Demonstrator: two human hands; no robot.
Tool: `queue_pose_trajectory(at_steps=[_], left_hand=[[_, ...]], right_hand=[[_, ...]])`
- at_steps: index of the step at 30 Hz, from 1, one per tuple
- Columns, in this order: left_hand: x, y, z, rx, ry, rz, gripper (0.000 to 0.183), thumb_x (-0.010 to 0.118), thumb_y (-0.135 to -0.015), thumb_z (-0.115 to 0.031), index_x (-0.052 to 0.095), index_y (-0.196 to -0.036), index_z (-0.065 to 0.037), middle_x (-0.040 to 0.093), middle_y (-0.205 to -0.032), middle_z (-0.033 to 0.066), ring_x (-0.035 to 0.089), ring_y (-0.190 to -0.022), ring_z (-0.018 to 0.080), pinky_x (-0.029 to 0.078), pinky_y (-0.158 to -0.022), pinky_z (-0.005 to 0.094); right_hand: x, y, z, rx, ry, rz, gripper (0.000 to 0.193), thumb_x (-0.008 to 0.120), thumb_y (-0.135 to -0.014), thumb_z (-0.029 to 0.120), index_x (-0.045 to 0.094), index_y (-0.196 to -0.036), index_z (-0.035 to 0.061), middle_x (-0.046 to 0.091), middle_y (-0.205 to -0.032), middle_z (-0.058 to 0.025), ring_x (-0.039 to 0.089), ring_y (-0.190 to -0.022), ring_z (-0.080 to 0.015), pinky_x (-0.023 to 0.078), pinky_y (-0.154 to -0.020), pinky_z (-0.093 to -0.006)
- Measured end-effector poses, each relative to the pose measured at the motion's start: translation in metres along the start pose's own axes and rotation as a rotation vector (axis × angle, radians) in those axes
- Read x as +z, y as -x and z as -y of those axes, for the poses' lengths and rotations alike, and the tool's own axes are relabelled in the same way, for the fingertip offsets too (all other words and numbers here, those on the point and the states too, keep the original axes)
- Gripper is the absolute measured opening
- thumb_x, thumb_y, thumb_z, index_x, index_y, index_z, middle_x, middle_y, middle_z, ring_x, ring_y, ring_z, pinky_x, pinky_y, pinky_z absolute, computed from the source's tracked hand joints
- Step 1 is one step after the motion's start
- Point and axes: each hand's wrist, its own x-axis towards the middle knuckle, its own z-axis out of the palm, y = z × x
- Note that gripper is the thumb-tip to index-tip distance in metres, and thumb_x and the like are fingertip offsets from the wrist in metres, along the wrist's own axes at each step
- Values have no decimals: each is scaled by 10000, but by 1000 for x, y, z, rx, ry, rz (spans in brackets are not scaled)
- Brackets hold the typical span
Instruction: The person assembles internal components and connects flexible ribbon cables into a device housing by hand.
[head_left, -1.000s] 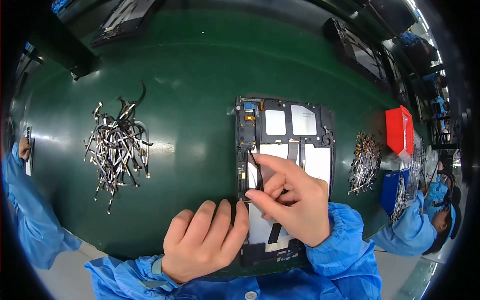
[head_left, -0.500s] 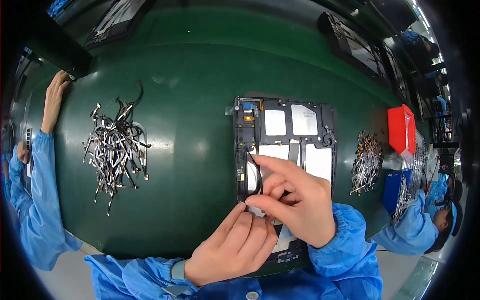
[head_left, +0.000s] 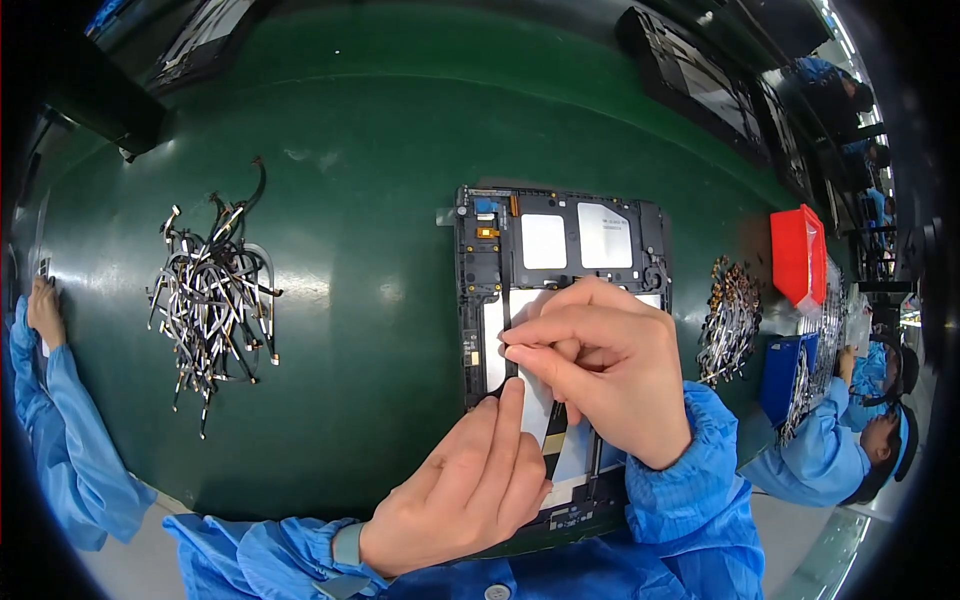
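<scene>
An opened tablet-like device [head_left: 592, 272] lies before me, its black inner frame and silver-white panels showing. A thin black flat cable [head_left: 506, 312] runs along its left side. My right hand [head_left: 615, 375] is closed, with thumb and forefinger pinching this cable above the frame's left part. Just below, my left hand [head_left: 455, 490] rests on the device's lower left edge. Its fingertips press together at the cable's lower part; its thumb is hidden. Both hands cover much of the device's lower half.
Left on the green table [head_left: 350, 420] lies a tangled heap of flat cables [head_left: 215, 300]. To the right are another pile of small cables [head_left: 730, 320], a red bin [head_left: 798, 258] and a blue bin [head_left: 788, 378]. Co-workers sit at both sides; more devices [head_left: 695, 80] stand at the back.
My right hand's fingertips have closed on the cable, straightening its loop against the frame. My left fingers have shifted up along the edge. The co-worker's arm at left has drawn back.
</scene>
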Motion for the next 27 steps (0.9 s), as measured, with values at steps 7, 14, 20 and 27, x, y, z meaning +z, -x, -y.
queue_pose_trajectory(at_steps=[7,14,20,27], left_hand=[[-1,0,1,10,1,-12,373,522,-891,-386,568,-932,-17,667,-1118,202,645,-971,273,526,-836,289],[4,-3,5,1,16,-5,370,507,-906,-394,566,-920,-29,671,-1110,200,650,-951,271,528,-821,284],[2,-3,4,-3,1,-26,241,465,-909,-301,547,-851,-82,691,-1049,167,656,-905,203,551,-824,252],[0,2,5,33,18,9,399,498,-910,-406,599,-924,-21,665,-1094,196,644,-960,278,530,-820,295]], right_hand=[[-1,-9,-5,-53,-5,-24,129,718,-785,-41,699,-912,-34,612,-853,-77,543,-503,-65,395,-439,-208],[4,-20,-8,-206,116,-113,96,724,-767,-69,701,-858,-51,595,-847,-74,533,-531,-41,365,-452,-186],[8,-17,-6,-223,174,-158,139,729,-770,-56,698,-903,-30,586,-809,-61,518,-539,-29,368,-459,-185],[3,12,-6,-589,557,-86,297,673,-744,-76,680,-1033,-11,601,-903,-99,609,-709,-170,481,-563,-262]])
